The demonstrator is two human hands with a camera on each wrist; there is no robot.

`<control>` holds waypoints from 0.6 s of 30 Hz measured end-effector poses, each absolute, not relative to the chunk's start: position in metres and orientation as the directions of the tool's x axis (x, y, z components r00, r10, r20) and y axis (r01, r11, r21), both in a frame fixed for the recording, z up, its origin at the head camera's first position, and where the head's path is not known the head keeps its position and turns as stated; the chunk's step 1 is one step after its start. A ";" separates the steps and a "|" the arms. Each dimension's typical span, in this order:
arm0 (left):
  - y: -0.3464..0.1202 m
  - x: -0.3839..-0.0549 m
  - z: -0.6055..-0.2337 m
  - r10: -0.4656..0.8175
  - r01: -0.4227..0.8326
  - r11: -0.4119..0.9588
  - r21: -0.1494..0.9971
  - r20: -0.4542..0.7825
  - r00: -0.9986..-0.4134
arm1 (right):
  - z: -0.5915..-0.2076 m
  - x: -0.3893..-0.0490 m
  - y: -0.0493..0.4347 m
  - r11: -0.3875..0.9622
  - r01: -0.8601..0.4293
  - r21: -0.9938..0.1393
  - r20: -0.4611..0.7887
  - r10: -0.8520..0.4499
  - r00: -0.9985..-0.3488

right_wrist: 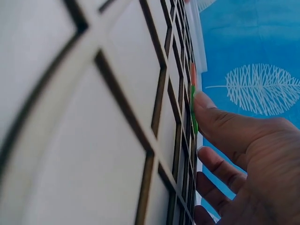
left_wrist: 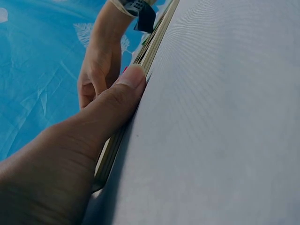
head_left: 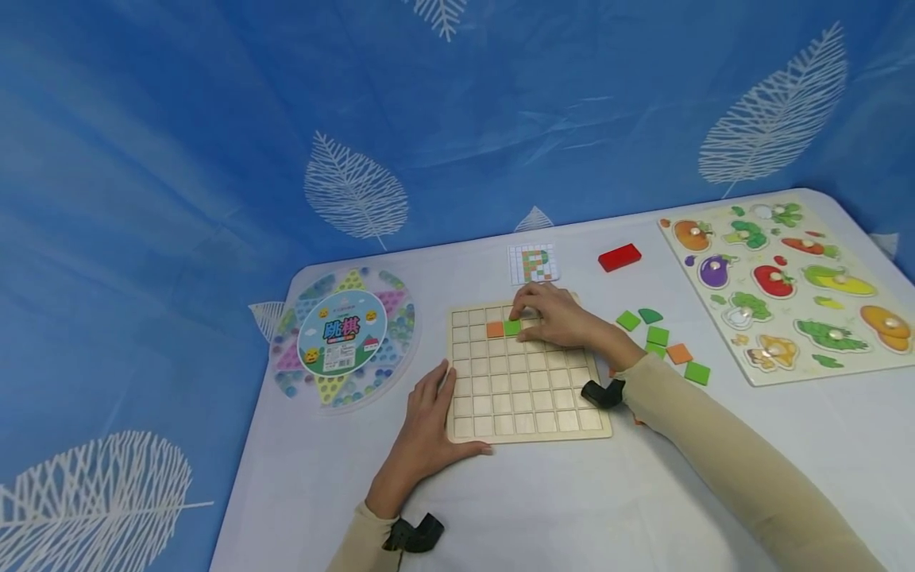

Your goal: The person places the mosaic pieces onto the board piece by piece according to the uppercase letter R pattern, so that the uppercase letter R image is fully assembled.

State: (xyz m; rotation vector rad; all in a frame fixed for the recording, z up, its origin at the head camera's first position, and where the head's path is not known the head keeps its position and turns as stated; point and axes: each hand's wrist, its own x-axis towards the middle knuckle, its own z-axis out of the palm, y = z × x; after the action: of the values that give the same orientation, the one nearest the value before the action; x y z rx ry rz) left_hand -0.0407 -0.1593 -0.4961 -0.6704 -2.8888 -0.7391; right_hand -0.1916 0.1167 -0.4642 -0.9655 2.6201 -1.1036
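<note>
One grn tile (head_left: 511,329) touches R grip (head_left: 554,315), nxt orange tile (head_left: 496,329).

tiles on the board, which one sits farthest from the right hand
The orange tile, left of the green tile in the head view; the right hand touches the green one.

The head view looks forward and down, far enough back to frame the whole grid board (head_left: 529,385) at centre. The left wrist view sits low and close along the board's edge, catching the right grip (left_wrist: 99,70) at upper left. The right wrist view skims the board's face from very near, sharing the green tile (head_left: 511,327), right of centre, with the head view
</note>
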 end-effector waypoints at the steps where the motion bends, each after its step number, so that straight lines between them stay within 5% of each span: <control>1: -0.159 -0.041 -0.496 0.394 0.436 0.788 0.435 0.189 -0.899 | -0.464 -0.192 0.117 0.523 -0.515 -0.680 0.120 -0.613 -0.781; 18: -0.159 -0.041 -0.496 0.389 0.432 0.782 0.449 0.189 -0.902 | -0.431 -0.173 0.175 0.540 -0.472 -0.697 0.122 -0.559 -0.820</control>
State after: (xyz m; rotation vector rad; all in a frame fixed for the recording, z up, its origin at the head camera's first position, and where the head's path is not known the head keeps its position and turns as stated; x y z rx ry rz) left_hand -0.0407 -0.1594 -0.4965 -0.6652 -2.8837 -0.7588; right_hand -0.1726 0.1753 -0.4305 -0.8919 2.6544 -1.1478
